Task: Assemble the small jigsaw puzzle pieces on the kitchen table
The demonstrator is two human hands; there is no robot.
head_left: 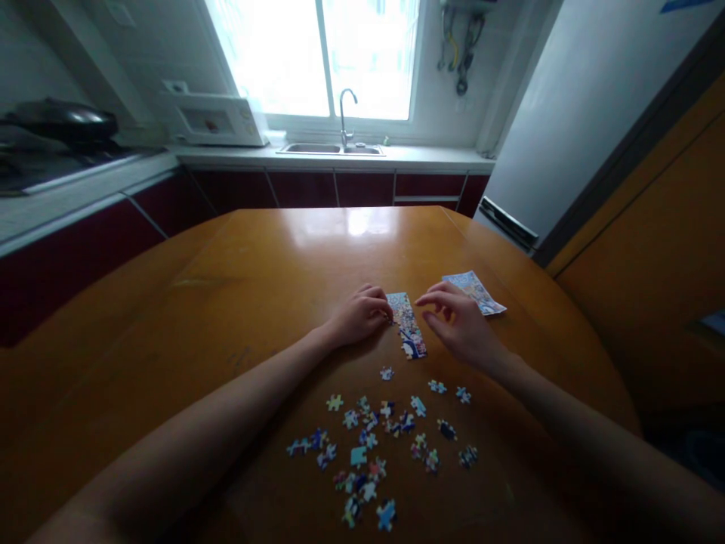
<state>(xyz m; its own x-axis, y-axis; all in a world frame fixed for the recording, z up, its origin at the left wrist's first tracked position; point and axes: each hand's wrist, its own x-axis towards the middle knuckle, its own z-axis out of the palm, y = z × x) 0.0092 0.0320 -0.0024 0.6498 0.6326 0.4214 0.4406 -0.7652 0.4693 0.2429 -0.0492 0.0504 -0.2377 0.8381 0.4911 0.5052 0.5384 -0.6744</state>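
A partly joined jigsaw puzzle (408, 325) lies flat on the wooden table, a narrow strip of blue, white and mixed colours. At its left edge my left hand (362, 313) rests with curled fingers pressed together; a small bit, perhaps a puzzle piece, shows at the fingertips, too small to make out. My right hand (456, 321) hovers just right of the strip, thumb and fingers apart, nothing between them. Several loose puzzle pieces (358, 455) are scattered nearer to me. One single piece (387, 373) lies just below the strip.
A printed picture sheet (476, 291) lies beyond my right hand. The rounded wooden table (272, 257) stretches to a counter with a sink (311, 149), a microwave (218, 119) and a wok (65, 121). A fridge (544, 113) stands at the right.
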